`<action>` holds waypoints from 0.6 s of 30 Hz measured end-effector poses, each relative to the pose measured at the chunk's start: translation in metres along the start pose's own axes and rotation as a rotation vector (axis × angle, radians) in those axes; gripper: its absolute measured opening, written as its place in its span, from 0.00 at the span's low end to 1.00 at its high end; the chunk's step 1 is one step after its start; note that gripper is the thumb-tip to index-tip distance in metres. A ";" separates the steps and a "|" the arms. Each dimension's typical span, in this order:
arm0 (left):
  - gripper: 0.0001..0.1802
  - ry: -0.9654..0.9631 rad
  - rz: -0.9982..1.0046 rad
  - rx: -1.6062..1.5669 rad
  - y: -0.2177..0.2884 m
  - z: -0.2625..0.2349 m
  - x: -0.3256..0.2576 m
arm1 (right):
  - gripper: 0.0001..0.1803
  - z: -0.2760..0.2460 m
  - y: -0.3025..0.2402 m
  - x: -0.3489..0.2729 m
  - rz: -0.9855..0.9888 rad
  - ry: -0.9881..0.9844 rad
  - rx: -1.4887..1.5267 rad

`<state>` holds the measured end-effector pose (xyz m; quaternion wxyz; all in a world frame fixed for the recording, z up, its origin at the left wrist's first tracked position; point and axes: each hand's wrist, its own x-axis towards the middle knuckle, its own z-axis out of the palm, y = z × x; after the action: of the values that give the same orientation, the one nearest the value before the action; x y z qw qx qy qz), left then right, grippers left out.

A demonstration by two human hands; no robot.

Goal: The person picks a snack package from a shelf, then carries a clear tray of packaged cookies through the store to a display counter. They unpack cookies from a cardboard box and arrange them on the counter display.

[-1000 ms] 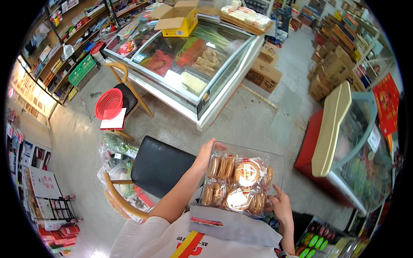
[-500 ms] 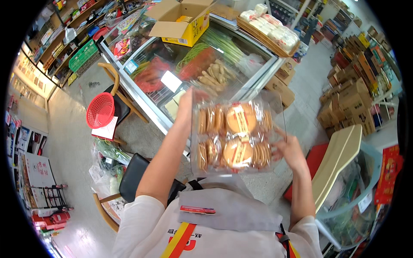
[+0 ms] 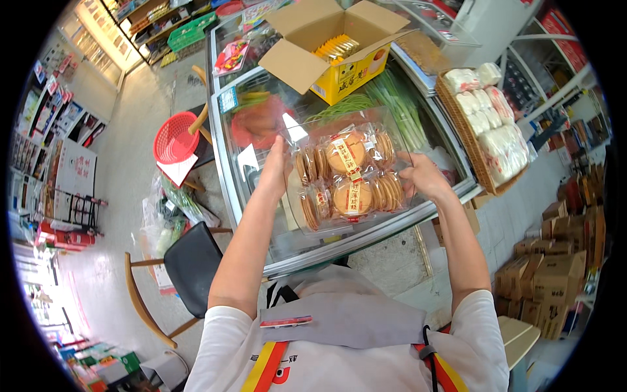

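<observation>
While the two hands are well apart, both are clamped on one clear bin (image 3: 321, 129), the left hand (image 3: 277, 163) on its nine o'clock side and the right hand (image 3: 423, 176) on its three o'clock side. The right fingers bend in against the wall; part of the left hand's grip is hidden. The bin is near the middle of the view, over the near part of a glass-topped freezer (image 3: 326, 253); whether it touches the glass I cannot tell. Inside are biscuits (image 3: 353, 196) in clear wrappers, in two rows: each row shows a round face in its middle, with others on edge to either side.

From the bin, an open yellow box (image 3: 356, 78) is on the freezer at twelve o'clock, with orange sachets (image 3: 336, 48) in it. Green stalks (image 3: 398, 108) lie under the glass at one o'clock, a red bag (image 3: 258, 121) at ten. A wicker tray (image 3: 460, 130) of white packs (image 3: 490, 117) is at two o'clock. Cartons (image 3: 555, 281) are piled on the floor at four. A grey apron flap (image 3: 353, 320) is at six, a black-seated chair (image 3: 192, 268) at eight, and a red colander (image 3: 176, 137) between nine and ten.
</observation>
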<state>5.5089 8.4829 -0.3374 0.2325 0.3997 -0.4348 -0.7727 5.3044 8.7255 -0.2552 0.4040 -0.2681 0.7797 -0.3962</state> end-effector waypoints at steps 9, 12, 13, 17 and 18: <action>0.36 0.145 0.195 0.122 -0.021 0.028 -0.007 | 0.27 -0.007 0.009 0.032 -0.523 0.505 -0.563; 0.34 0.169 0.224 0.177 -0.018 0.028 -0.008 | 0.32 0.032 -0.032 0.033 -0.442 0.435 -0.608; 0.34 0.161 0.208 0.194 -0.021 0.027 -0.009 | 0.34 0.045 -0.037 0.041 -0.401 0.438 -0.831; 0.31 0.172 0.291 0.286 -0.014 0.023 -0.005 | 0.40 0.069 -0.042 0.064 -0.278 0.442 -1.231; 0.30 0.171 0.363 0.348 -0.013 0.020 -0.008 | 0.42 0.070 -0.042 0.064 -0.280 0.427 -1.220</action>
<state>5.4974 8.5050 -0.3396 0.3307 0.4129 -0.6045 -0.5956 5.3338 8.6267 -0.2721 -0.0391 -0.4632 0.8851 0.0233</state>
